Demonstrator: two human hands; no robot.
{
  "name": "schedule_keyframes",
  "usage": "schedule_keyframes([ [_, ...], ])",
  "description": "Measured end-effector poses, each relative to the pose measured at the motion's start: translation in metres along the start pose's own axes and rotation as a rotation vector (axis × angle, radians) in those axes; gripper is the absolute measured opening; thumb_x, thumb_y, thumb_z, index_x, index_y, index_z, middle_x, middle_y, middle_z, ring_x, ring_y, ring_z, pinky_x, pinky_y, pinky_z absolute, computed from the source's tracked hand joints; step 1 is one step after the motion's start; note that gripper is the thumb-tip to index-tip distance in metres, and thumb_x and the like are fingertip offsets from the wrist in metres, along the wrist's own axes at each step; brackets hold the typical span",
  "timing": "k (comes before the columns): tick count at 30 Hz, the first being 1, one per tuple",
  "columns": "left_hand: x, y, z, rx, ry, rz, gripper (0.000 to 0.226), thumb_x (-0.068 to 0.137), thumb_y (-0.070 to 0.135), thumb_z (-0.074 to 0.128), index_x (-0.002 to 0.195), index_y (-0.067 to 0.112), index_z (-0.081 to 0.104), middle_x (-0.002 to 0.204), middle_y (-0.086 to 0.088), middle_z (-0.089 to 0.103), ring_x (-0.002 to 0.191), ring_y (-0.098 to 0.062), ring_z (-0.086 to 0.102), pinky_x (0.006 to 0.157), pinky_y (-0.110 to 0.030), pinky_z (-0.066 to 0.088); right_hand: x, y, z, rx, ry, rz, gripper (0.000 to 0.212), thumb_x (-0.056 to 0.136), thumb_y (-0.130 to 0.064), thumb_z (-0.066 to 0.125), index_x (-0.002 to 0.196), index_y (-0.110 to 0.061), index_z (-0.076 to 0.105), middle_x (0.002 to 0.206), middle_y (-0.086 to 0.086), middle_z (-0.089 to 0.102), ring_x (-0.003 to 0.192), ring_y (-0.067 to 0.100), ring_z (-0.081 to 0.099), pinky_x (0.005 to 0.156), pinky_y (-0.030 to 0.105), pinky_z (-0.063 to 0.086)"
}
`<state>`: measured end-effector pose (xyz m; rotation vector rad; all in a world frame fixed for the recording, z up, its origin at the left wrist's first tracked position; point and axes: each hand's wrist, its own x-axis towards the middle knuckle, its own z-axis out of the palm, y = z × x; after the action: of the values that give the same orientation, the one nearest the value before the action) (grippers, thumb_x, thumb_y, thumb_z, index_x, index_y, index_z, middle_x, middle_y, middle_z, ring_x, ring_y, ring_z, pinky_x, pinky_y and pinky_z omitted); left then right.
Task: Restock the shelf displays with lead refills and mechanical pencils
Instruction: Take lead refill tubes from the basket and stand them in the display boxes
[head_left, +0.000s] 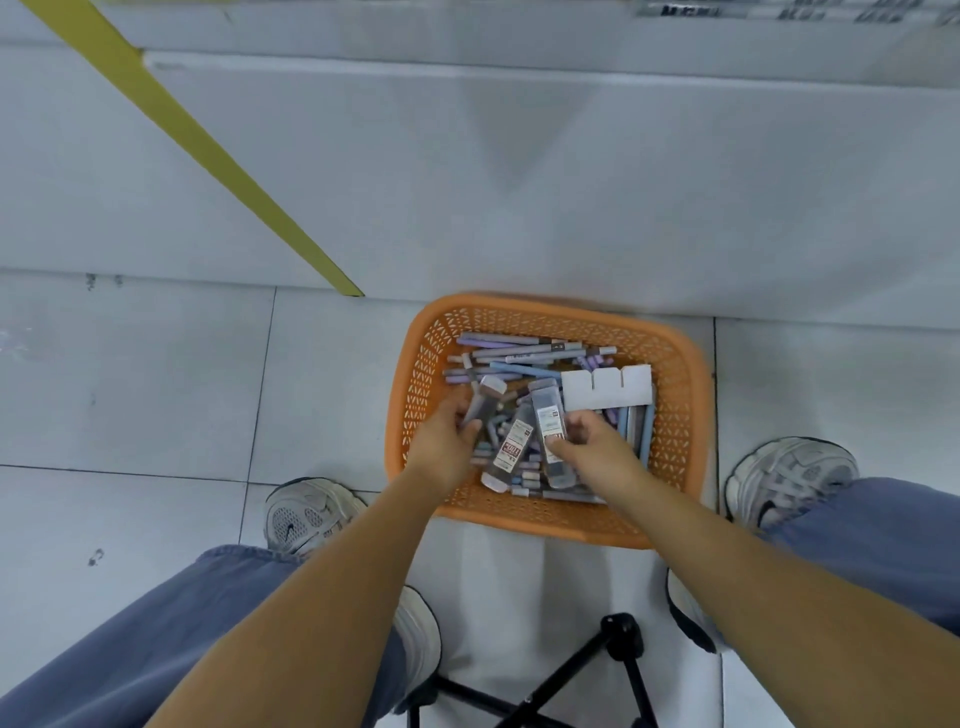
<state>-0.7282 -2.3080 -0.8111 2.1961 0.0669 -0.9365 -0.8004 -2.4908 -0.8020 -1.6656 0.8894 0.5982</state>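
the floor (156, 389) is pale grey tile with dark joints. beyond the fingers rises a white shelf base (519, 156), crossed by a slanting yellow strip (197, 150). an orange basket (545, 307) stands on the floor against that base, and both hands reach into it.

the left hand (447, 441) has its fingers curled round a clear lead refill case (484, 402), which tilts up and away from the fingertips. the right hand (597, 447) pinches a second refill case (548, 415) between thumb and fingers, cap pointing away. a third refill case (511, 449) lies loose between the two sets of fingers, just beside both. mechanical pencils (519, 354) in grey, blue and lilac are heaped beyond the fingers, and a white notched card (608, 388) sits just past the right fingers.

a grey trainer (306, 514) shows on the near side of the left fingers, and black tripod legs (618, 639) are cut off at the bottom edge. the case labels are too blurred to read. the forearms hide part of the basket's near rim, and the goods at the top edge are only a smear.
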Motion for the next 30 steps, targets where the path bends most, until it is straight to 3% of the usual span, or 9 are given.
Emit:
schedule_keyframes([
  [4,-0.001,-0.005,0.005,-0.046,-0.112,-0.067,0.042,0.090,0.028,0.073,0.126,0.025,0.051,0.106,0.006,0.067,0.098,-0.020,0.067,0.088,-0.039,0.056,-0.004,-0.002,0.024,0.046,0.015,-0.002,0.022,0.090,-0.010,0.066,0.111,-0.015,0.059,0.112,0.006,0.067,0.100,0.021,0.063,0.087,0.042,0.054],
  [8,0.003,-0.003,0.013,0.011,-0.063,-0.086,0.066,0.078,0.025,0.085,0.133,0.018,0.049,0.117,-0.003,0.065,0.107,-0.027,0.062,0.086,-0.034,0.048,-0.004,-0.002,0.035,0.096,0.035,-0.008,0.032,0.089,-0.003,0.065,0.120,-0.009,0.060,0.117,0.008,0.065,0.107,0.027,0.063,0.091,0.050,0.052],
  [10,0.003,-0.002,0.018,0.008,-0.024,-0.075,0.064,0.078,0.021,0.085,0.132,0.018,0.050,0.119,-0.005,0.064,0.106,-0.027,0.060,0.083,-0.032,0.045,-0.004,0.000,0.034,0.109,0.032,-0.016,0.035,0.090,-0.001,0.063,0.124,-0.009,0.060,0.119,0.007,0.065,0.108,0.024,0.062,0.093,0.042,0.052],
  [13,0.000,-0.003,0.019,-0.098,-0.030,-0.076,0.060,0.080,0.018,0.083,0.131,0.023,0.052,0.111,0.007,0.062,0.097,-0.014,0.058,0.078,-0.020,0.047,-0.008,-0.001,0.028,0.178,-0.001,-0.003,0.032,0.093,-0.001,0.058,0.123,-0.012,0.059,0.116,0.003,0.066,0.100,0.011,0.062,0.076,0.018,0.051],
  [15,-0.003,-0.003,0.016,-0.239,-0.123,-0.113,0.045,0.084,0.014,0.079,0.122,0.022,0.057,0.106,0.010,0.068,0.089,-0.010,0.067,0.068,-0.012,0.053,-0.012,-0.003,0.023,0.230,-0.011,-0.001,0.034,0.094,-0.001,0.057,0.124,-0.014,0.058,0.114,0.001,0.067,0.101,0.011,0.062,0.074,0.016,0.048],
  [19,-0.013,0.005,0.013,-0.697,-0.361,-0.201,0.040,0.091,-0.001,0.064,0.126,0.020,0.063,0.116,-0.008,0.075,0.105,-0.027,0.072,0.093,-0.044,0.058,-0.025,-0.010,0.019,0.272,0.017,-0.053,0.030,0.092,-0.009,0.063,0.114,-0.031,0.063,0.101,-0.009,0.067,0.094,0.009,0.062,0.067,0.011,0.048],
  [23,-0.022,0.011,0.015,-0.848,-0.397,-0.185,0.045,0.085,0.010,0.075,0.128,0.019,0.063,0.118,-0.007,0.074,0.111,-0.030,0.070,0.093,-0.045,0.058,-0.039,-0.013,0.029,0.203,0.024,-0.138,0.043,0.091,-0.010,0.066,0.131,-0.024,0.059,0.109,-0.002,0.067,0.101,0.014,0.062,0.087,0.031,0.055],
  [27,-0.024,0.013,0.017,-0.888,-0.372,-0.196,0.044,0.085,0.010,0.074,0.127,0.017,0.063,0.117,-0.010,0.075,0.110,-0.030,0.070,0.095,-0.050,0.056,-0.048,-0.004,0.023,0.088,0.094,-0.253,0.040,0.092,-0.006,0.061,0.127,-0.026,0.058,0.112,-0.004,0.063,0.101,0.002,0.058,0.085,0.013,0.046],
  [30,-0.019,0.010,0.012,-0.885,-0.351,-0.202,0.048,0.077,0.014,0.078,0.124,0.016,0.065,0.113,-0.011,0.076,0.110,-0.031,0.070,0.098,-0.054,0.053,-0.045,0.016,-0.002,-0.107,0.389,-0.213,0.029,0.097,-0.011,0.054,0.124,-0.020,0.060,0.111,-0.004,0.056,0.104,0.011,0.055,0.082,0.015,0.039],
])
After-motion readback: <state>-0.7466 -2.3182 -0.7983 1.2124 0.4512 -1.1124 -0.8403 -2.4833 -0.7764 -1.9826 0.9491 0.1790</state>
